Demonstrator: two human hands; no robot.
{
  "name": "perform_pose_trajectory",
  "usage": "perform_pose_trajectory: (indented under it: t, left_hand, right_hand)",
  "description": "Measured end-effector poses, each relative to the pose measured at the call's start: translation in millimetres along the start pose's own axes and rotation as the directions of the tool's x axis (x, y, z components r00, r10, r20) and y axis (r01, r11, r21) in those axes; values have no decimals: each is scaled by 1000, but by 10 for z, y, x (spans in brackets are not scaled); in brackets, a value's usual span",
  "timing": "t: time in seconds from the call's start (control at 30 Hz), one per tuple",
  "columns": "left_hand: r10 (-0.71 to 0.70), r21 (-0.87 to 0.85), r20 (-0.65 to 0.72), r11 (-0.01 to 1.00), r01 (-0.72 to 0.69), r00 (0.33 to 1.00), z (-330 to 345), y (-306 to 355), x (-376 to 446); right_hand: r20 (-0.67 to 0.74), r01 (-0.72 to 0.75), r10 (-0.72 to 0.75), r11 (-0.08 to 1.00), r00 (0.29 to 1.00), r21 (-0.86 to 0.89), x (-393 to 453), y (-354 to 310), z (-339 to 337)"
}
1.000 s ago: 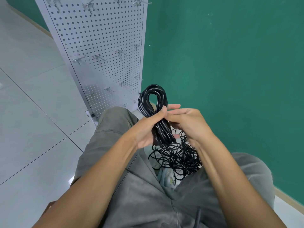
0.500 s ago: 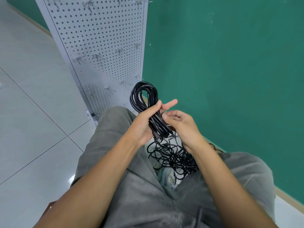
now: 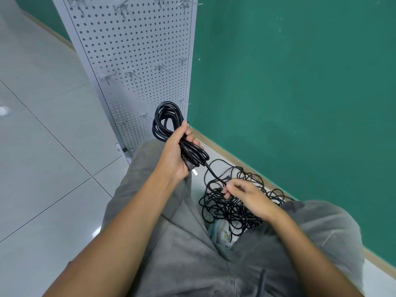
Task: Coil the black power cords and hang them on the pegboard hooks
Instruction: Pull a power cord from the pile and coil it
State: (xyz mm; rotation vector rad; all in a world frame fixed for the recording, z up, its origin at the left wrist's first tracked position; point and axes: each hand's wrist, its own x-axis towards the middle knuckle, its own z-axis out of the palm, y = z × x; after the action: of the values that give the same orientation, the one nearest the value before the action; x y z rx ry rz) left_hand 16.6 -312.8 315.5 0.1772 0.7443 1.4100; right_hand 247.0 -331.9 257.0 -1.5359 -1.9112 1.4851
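Note:
My left hand grips a coiled black power cord, its loop sticking up in front of the pegboard's lower part. A strand trails from the coil down to a tangled heap of black cords on the floor between my knees. My right hand is low on that heap and pinches a cord there with its fingertips. The white pegboard stands upright ahead, with several bare metal hooks across it.
A green wall runs along the right with a tan baseboard. Pale tiled floor spreads to the left. My grey-trousered legs fill the bottom of the view. A light crumpled bag lies under the heap.
My right hand left the coil and dropped down to the heap on the floor. My left hand keeps the coil and has tilted it slightly left.

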Motion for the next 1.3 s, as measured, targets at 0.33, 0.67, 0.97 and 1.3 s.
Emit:
perform_pose_trajectory:
  t: [0.33, 0.67, 0.97, 1.3]
  left_hand:
    - [-32, 136, -106, 990, 47, 994, -46, 45, 59]
    - [-202, 604, 97, 790, 103, 975, 36, -250, -104]
    - [-334, 629, 233, 768, 121, 913, 28, -274, -105]
    - [-363, 335, 363, 910, 244, 858, 26, -236, -110]
  right_hand:
    - [-266, 215, -129, 920, 955, 327, -214, -357, -283]
    - [-425, 298, -225, 948, 877, 113, -143, -1068, -151]
    - [-578, 197, -225, 974, 785, -113, -29, -1079, -91]
    - [-216, 272, -221, 931, 951, 242, -4, -835, -169]
